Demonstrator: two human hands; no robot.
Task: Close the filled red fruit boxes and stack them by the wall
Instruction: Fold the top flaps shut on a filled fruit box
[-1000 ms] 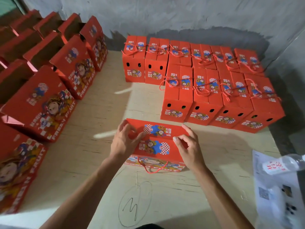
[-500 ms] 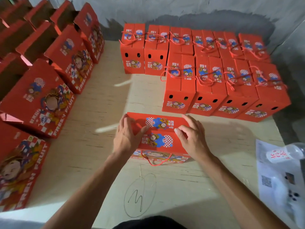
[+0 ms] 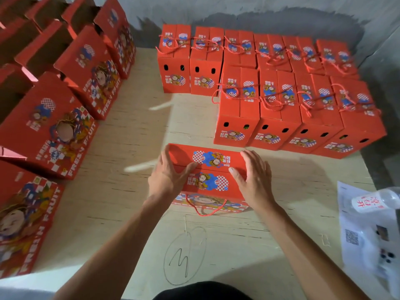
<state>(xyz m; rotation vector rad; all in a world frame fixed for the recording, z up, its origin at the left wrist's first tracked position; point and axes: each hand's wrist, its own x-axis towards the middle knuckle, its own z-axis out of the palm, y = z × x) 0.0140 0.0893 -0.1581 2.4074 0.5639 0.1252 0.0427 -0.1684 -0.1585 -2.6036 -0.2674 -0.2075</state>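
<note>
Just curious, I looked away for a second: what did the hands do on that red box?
Both hands, left hand and right hand, flattened: pinching fingers spread and now press the red fruit box's top flaps. The box and closed boxes by the wall stayed put.

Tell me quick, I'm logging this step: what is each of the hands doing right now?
Left hand: open, fingers straight, pressing the top of the red box.
Right hand: open, fingers straight, pressing the same box.
</note>
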